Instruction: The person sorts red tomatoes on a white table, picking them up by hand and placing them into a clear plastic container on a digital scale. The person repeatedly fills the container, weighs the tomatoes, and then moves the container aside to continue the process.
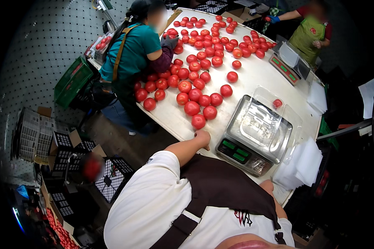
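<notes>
My left hand [203, 138] rests at the near edge of the white table [171, 120], fingers curled downward. It is just below the closest of many red tomatoes [198, 121], with a gap between them. Whether anything is inside the fingers is hidden. Only a bit of my right hand [267, 185] shows past my apron, at the table edge below the scale; its fingers are hidden. On the steel pan of the digital scale [247, 148] lies an open clear plastic container [269, 116]. One tomato [277, 103] shows through the clear plastic behind the pan.
A stack of white sheets [299, 166] lies right of the scale. A person in a teal shirt [137, 51] reaches among tomatoes at left. Across the table are a second scale [283, 67] and a person in a green apron [307, 40]. Black crates [112, 177] stand on the floor.
</notes>
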A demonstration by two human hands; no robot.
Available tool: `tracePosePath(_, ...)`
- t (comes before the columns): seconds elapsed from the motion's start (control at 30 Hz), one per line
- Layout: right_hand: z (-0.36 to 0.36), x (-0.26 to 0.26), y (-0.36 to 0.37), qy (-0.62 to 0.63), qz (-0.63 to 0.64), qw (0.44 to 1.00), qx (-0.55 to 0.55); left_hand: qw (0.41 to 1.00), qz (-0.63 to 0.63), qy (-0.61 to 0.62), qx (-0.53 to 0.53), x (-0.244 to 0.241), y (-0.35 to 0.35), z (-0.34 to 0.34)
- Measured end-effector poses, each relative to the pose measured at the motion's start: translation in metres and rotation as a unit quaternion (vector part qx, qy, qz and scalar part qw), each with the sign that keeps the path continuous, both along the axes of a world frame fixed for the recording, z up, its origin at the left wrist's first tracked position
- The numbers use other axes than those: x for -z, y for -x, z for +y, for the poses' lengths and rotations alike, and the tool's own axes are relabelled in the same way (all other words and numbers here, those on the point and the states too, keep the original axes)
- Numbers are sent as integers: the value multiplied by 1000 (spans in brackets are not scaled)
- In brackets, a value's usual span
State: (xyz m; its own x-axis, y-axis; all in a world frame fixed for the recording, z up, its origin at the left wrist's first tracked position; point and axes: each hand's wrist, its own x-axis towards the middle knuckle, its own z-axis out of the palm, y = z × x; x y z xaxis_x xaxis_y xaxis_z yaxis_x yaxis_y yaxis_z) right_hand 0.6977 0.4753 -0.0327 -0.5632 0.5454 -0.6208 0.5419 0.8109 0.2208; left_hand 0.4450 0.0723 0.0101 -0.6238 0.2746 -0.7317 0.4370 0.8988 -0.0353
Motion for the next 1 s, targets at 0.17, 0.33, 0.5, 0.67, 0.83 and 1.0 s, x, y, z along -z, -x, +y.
tracePosePath(0.17,18,33,-12,-31,-6,999,-39,1000,12,-8,5,2,-1,2)
tracePosePath(0.33,10,15,-7,-12,5,999,-40,1000,18,-6,3,0,-2,2)
tracePosePath(0.5,5,6,-3,-18,-10,999,-34,1000,11,-9,-1,-1,0,3)
tracePosePath(0.67,-3,-7,1,-9,-6,996,-88,1000,3,15,-4,8,0,5)
tracePosePath(0.83,19,17,-13,-3,-14,989,-147,1000,-5,7,16,14,1,4)
tracePosePath(1.0,21,21,-3,-5,-19,991,-134,1000,-13,14,14,10,2,6)
